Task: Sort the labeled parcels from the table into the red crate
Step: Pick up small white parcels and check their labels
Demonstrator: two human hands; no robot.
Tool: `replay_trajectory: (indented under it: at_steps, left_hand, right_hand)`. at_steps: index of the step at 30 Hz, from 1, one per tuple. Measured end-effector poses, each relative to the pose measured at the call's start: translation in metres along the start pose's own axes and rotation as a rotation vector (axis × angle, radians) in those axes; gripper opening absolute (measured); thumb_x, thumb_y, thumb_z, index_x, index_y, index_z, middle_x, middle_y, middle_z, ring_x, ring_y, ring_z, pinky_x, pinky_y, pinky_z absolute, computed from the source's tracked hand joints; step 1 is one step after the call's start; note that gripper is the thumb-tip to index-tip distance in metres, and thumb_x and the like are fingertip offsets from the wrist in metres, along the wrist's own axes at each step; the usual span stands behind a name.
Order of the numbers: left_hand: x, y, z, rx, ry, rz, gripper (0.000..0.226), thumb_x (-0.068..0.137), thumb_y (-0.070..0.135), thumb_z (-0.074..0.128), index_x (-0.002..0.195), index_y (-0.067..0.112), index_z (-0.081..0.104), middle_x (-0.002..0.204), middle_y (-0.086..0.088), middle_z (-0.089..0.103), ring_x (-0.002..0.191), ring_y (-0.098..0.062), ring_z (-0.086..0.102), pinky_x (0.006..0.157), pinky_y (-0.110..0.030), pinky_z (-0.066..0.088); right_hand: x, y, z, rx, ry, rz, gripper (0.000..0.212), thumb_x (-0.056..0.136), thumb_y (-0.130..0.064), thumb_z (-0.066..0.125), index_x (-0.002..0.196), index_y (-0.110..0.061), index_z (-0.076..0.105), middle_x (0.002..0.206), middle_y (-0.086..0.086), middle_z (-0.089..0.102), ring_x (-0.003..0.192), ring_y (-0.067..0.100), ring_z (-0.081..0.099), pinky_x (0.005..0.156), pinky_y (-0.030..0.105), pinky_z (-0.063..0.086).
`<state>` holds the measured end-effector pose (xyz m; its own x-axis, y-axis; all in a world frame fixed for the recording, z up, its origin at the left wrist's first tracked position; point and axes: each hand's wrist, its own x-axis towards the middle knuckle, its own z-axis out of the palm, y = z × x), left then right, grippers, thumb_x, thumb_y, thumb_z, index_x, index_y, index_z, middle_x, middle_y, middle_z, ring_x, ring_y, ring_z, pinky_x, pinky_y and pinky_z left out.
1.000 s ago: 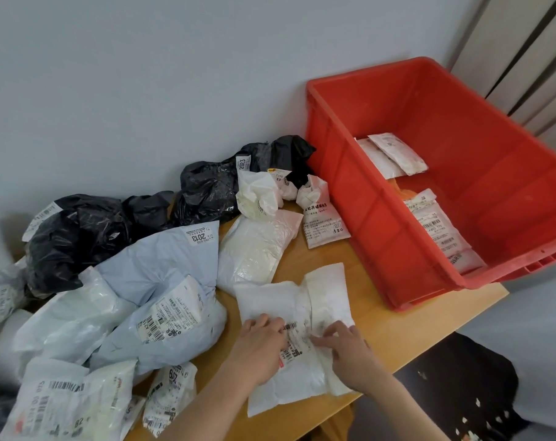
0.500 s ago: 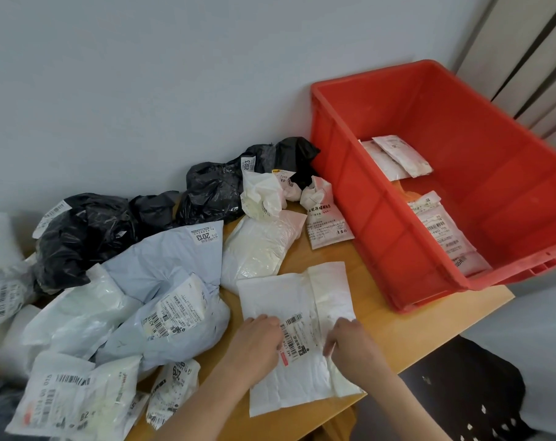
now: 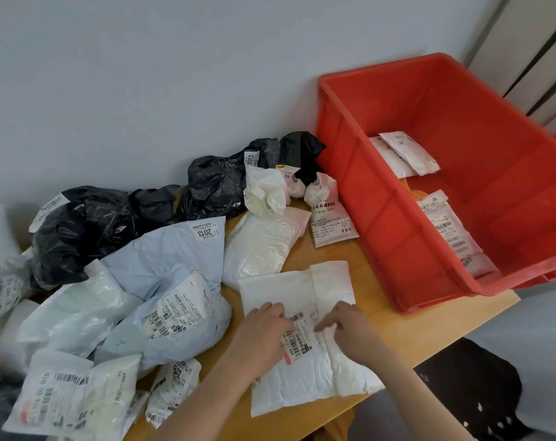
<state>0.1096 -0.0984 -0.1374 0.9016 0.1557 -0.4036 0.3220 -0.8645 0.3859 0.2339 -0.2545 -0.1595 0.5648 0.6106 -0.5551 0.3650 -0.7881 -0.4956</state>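
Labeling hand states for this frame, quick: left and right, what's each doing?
Left hand: open, fingers flat, pressing on the flat white padded mailer parcel by its barcode label.
Right hand: fingertips at the label's edge; pinch or press cannot be told.

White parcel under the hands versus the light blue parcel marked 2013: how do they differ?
The white parcel lies flat on bare table, both hands on it; the light blue parcel is crumpled and untouched in the pile. The white one looks smaller. Both carry barcode labels.
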Motion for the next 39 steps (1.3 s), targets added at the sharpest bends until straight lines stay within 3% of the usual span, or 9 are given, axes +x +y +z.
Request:
replay_trajectory:
  at_steps: [5,9,12,16,23,28,30,34,39]
  left_hand:
    - [-0.015,-0.006,0.022,-0.017,-0.173,0.012,0.052,0.093,0.001,0.047,0.135,0.030,0.057,0.133,0.003,0.044,0.127,-0.019,0.031,0.108,-0.032,0.030]
    - [-0.005,-0.001,0.012,-0.056,-0.073,-0.023,0.038,0.094,0.010,0.051,0.126,0.025,0.064,0.121,0.002,0.051,0.112,-0.019,0.046,0.092,-0.029,0.042]
    - [-0.005,-0.005,0.010,-0.066,-0.006,-0.036,0.052,0.092,0.007,0.052,0.140,0.028,0.050,0.134,0.005,0.040,0.116,-0.017,0.041,0.095,-0.031,0.043]
    - [-0.001,-0.010,0.010,-0.009,-0.124,-0.092,0.061,0.093,0.004,0.043,0.147,0.031,0.038,0.144,0.004,0.034,0.126,-0.021,0.032,0.099,-0.037,0.039]
    - [0.003,-0.014,-0.002,-0.569,0.238,-0.330,0.044,0.088,-0.007,0.048,0.121,0.018,0.061,0.125,0.005,0.050,0.093,-0.006,0.052,0.082,-0.010,0.043]
    - [0.000,-0.023,-0.019,-0.846,0.204,-0.505,0.053,0.093,-0.003,0.037,0.140,0.020,0.045,0.133,-0.001,0.047,0.115,-0.015,0.049,0.084,-0.011,0.044]
    - [0.002,-0.028,-0.024,-0.926,0.182,-0.541,0.053,0.095,-0.001,0.037,0.142,0.021,0.043,0.140,0.001,0.043,0.107,-0.008,0.044,0.062,-0.003,0.038]
    - [0.004,-0.031,-0.025,-0.951,0.166,-0.572,0.051,0.094,-0.002,0.036,0.139,0.020,0.047,0.140,-0.004,0.045,0.096,-0.004,0.048,0.058,-0.003,0.036]
    - [0.003,-0.028,-0.024,-0.947,0.142,-0.564,0.048,0.096,0.000,0.035,0.137,0.019,0.049,0.133,0.000,0.045,0.077,0.007,0.041,0.051,0.005,0.034]
  right_hand:
    - [-0.013,0.007,0.018,-0.130,-0.191,0.028,0.068,0.083,0.004,0.031,0.094,-0.055,0.062,0.125,-0.009,0.044,0.120,0.017,0.039,0.102,0.030,0.030]
    - [-0.001,-0.003,0.004,0.041,-0.104,0.031,0.057,0.081,0.008,0.033,0.074,-0.037,0.067,0.096,-0.013,0.048,0.099,0.012,0.053,0.087,0.024,0.046]
    - [0.008,-0.007,0.009,0.039,0.072,0.009,0.050,0.089,0.004,0.036,0.107,-0.027,0.070,0.094,-0.008,0.047,0.092,0.012,0.053,0.081,0.023,0.046]
    - [0.019,-0.009,0.018,-0.180,-0.032,0.007,0.053,0.093,-0.009,0.038,0.136,-0.037,0.052,0.103,-0.005,0.044,0.107,0.018,0.050,0.084,0.026,0.044]
    - [0.046,-0.051,-0.022,0.535,0.213,0.026,0.035,0.093,-0.001,0.049,0.117,-0.025,0.061,0.119,-0.002,0.059,0.095,0.010,0.058,0.077,0.013,0.047]
    - [0.089,-0.077,-0.032,1.224,0.092,0.320,0.051,0.093,0.001,0.056,0.140,-0.010,0.040,0.104,0.010,0.060,0.089,0.021,0.059,0.081,0.032,0.053]
    - [0.107,-0.081,-0.034,1.306,0.083,0.400,0.055,0.092,-0.008,0.062,0.141,-0.006,0.037,0.099,0.011,0.061,0.078,0.019,0.059,0.072,0.029,0.056]
    - [0.129,-0.089,-0.033,1.404,0.044,0.477,0.041,0.090,-0.017,0.069,0.125,-0.004,0.053,0.115,0.014,0.063,0.074,0.017,0.067,0.046,0.019,0.051]
    - [0.138,-0.095,-0.033,1.194,0.111,0.534,0.018,0.091,-0.014,0.067,0.106,-0.009,0.060,0.077,0.006,0.058,0.056,0.010,0.050,0.041,0.014,0.038]
